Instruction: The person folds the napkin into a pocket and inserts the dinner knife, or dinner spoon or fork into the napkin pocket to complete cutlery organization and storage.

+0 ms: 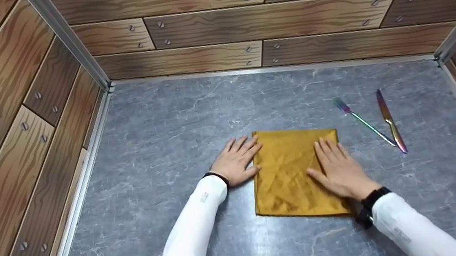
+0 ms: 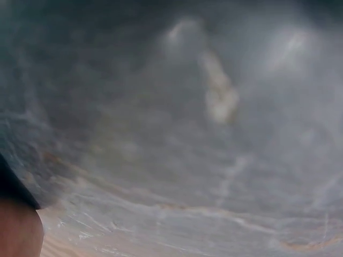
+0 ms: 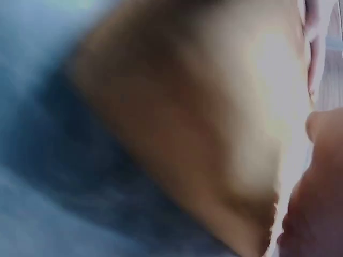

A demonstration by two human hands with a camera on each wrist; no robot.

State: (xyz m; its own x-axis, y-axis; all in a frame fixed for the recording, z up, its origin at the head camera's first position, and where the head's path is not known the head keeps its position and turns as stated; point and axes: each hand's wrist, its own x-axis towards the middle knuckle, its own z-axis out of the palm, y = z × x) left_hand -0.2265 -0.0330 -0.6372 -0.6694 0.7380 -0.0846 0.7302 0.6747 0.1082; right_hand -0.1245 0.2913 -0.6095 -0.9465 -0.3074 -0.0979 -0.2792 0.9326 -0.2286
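Observation:
A mustard-gold satiny cloth (image 1: 286, 169), folded into a flat rectangle with wrinkles near its lower side, lies on the grey marbled surface. My left hand (image 1: 237, 161) rests at its left edge, fingers extended and fingertips over the border. On the right part of the cloth my right hand (image 1: 340, 169) lies flat with straight fingers. The right wrist view shows the cloth (image 3: 177, 118) blurred and close, with part of the hand (image 3: 321, 187) at the right. In the left wrist view only a bit of the hand (image 2: 19, 230) appears at the lower left.
To the right of the cloth lie a rainbow-coloured fork (image 1: 366, 123) and a matching knife (image 1: 390, 121), their handle ends close together. Wood-patterned panels (image 1: 210, 24) wall the grey surface (image 1: 171, 119) at the back and both sides.

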